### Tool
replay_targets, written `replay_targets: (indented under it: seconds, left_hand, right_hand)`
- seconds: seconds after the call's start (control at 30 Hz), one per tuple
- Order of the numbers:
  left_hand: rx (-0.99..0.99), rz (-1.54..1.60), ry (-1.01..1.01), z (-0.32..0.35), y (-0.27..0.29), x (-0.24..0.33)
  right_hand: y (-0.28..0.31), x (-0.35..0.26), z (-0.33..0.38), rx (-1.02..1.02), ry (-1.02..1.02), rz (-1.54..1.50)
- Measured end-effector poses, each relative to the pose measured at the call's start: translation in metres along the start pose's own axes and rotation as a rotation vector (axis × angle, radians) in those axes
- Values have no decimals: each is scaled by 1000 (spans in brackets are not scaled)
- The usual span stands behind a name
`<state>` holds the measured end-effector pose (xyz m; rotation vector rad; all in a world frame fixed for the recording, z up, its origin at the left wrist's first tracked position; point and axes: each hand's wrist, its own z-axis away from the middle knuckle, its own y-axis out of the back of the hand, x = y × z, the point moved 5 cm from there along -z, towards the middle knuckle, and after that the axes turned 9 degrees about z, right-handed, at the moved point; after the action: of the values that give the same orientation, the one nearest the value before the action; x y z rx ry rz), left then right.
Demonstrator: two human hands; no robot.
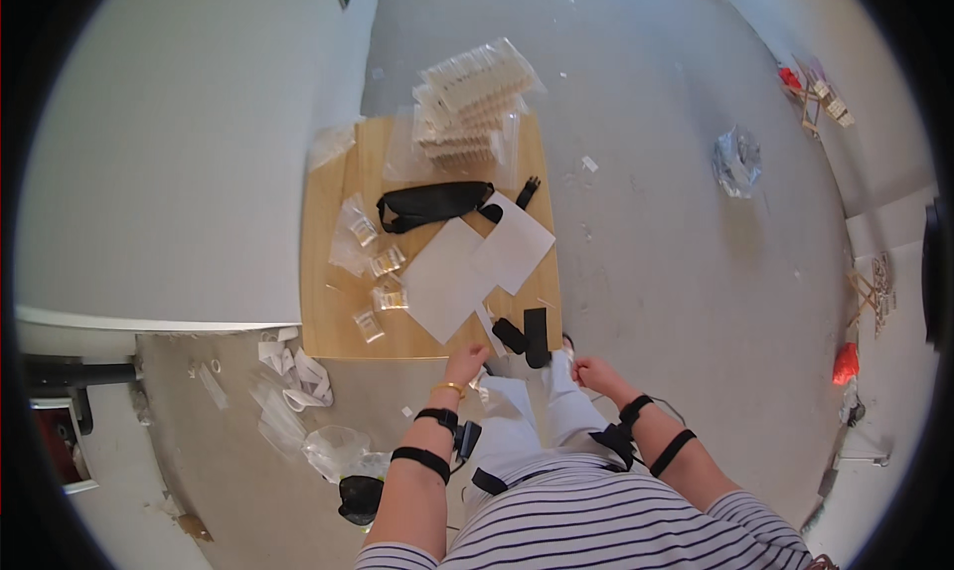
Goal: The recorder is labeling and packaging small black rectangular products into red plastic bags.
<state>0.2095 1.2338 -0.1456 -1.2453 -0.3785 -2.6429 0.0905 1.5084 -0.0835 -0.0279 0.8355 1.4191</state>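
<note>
My left hand [467, 363] is at the front edge of a light wooden table [333, 207], its fingers curled together. To the right, over my legs, my right hand [596, 374] has its fingers closed too. Anything inside either hand is too small to make out. Close to both hands lie a black rectangular object [536, 336], a smaller black object [509, 335] and a narrow white strip [489, 324]. Beyond these are two white sheets of paper [442, 284], partly overlapping. A black waist bag [437, 204] with a buckle [531, 188] rests behind the paper.
Several small clear packets [390, 299] are scattered along the table's left side. Stacked clear bags of pale goods [472, 98] occupy its far end. Crumpled plastic [338, 451] and white scraps [310, 379] lie on the floor at left; a clear plastic bag [737, 162] stands at right.
</note>
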Motion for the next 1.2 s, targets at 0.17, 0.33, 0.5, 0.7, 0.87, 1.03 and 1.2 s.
replay_targets:
  seconds: [0.17,0.33,0.5,0.7,0.87,1.03,1.2]
  left_hand:
    - [-50,-120,-3,-27,-40,30]
    - [-61,-364,-60,-24,-71,12]
    - [10,-812,-334,-40,-93,30]
    - [-254,-929,-550,-62,-115,31]
    - [-246,-932,-615,-74,-109,16]
    - [-264,-918,-633,-83,-91,20]
    - [52,-1026,-600,-94,-66,42]
  right_hand:
    - [-24,24,-50,-52,-51,-243]
    - [-34,36,-106,-73,-145,-128]
    - [-26,51,-133,-59,-117,-124]
    - [-14,76,-158,-77,-177,-246]
    - [-2,79,-170,-49,-187,-288]
    - [8,78,-178,-60,-189,-312]
    - [14,78,-180,30,-129,-280]
